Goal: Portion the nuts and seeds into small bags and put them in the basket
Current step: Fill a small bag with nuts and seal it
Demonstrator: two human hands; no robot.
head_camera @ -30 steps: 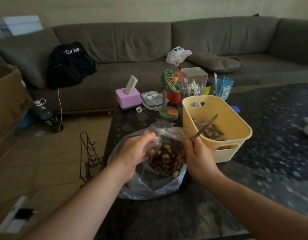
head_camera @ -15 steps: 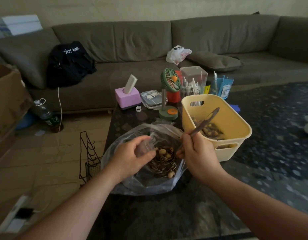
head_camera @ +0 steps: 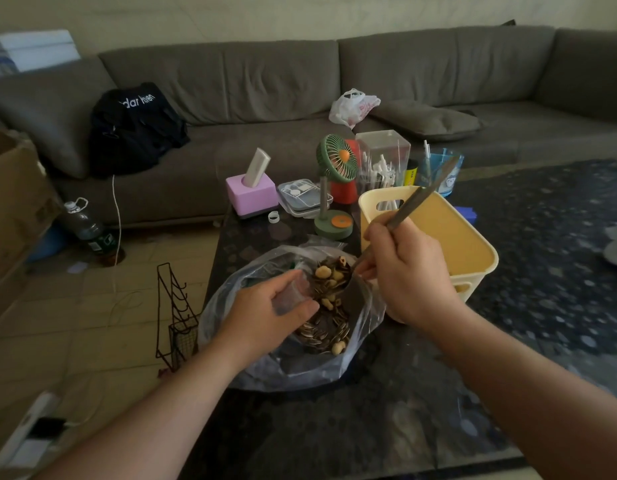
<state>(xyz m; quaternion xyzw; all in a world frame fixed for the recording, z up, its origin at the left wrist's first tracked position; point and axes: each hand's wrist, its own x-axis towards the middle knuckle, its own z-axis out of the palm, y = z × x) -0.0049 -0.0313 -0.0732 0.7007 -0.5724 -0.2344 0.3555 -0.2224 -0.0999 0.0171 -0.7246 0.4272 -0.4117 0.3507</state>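
Long grey-brown sofa (head_camera: 300,109) across twelve o'clock, turning a corner at two, against a pale wall (head_camera: 231,19). Loose cushion (head_camera: 428,119) at one o'clock. Dark speckled table (head_camera: 386,420) from centre down to six. Pale tiled floor (head_camera: 75,323) at nine. Dim, soft daylight throughout.

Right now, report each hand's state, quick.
Left hand: grips a small clear bag over the big bag of nuts and seeds.
Right hand: grips a metal spoon, its scoop among the nuts.
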